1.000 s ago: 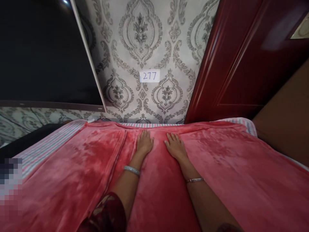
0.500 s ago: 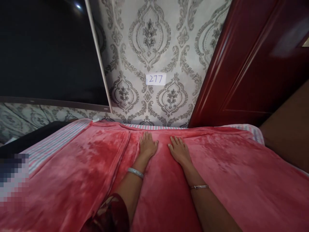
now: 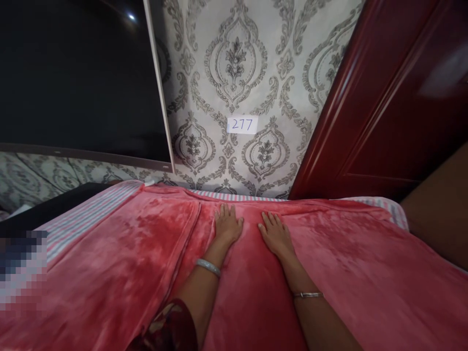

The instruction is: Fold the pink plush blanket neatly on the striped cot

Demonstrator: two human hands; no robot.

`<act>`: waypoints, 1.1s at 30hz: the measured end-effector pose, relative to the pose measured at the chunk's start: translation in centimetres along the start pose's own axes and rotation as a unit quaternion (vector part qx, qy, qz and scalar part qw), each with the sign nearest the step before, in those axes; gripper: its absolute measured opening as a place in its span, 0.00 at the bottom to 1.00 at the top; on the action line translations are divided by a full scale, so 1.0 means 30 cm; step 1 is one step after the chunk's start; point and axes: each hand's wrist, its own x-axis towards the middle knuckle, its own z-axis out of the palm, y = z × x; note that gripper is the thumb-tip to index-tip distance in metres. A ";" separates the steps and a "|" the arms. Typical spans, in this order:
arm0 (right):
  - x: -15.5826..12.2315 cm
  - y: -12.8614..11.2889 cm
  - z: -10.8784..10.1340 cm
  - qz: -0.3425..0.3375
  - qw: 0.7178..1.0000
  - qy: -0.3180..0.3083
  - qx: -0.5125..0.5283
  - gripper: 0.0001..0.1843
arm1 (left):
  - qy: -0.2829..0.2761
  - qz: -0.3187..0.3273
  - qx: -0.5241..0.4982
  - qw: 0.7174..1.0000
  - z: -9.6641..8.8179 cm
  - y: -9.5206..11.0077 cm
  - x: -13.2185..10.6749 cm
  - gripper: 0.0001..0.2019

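Note:
A red plush blanket [image 3: 127, 253] covers the bed in front of me. My left hand [image 3: 227, 225] lies flat on it, fingers stretched out, palm down, just right of a long fold in the blanket. My right hand [image 3: 276, 234] lies flat beside it, a hand's width to the right, fingers spread toward the far edge. Both hands hold nothing. A pale bangle circles my left wrist and a thin metal bangle my right wrist.
A striped sheet [image 3: 84, 214] shows under the blanket at the left and far edges. Behind the bed is patterned wallpaper with a paper label reading 277 [image 3: 242, 125]. A dark screen [image 3: 73, 78] hangs at the left, and a dark red door [image 3: 395, 97] stands at the right.
The view has drifted so that everything sits lower and further right in the picture. Both hands stay flat on the blanket in the same place.

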 end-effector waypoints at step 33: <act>-0.355 -0.073 -0.017 -0.047 0.999 0.025 0.006 0.31 | 0.042 0.171 -0.029 0.984 0.034 -0.009 -0.370 0.28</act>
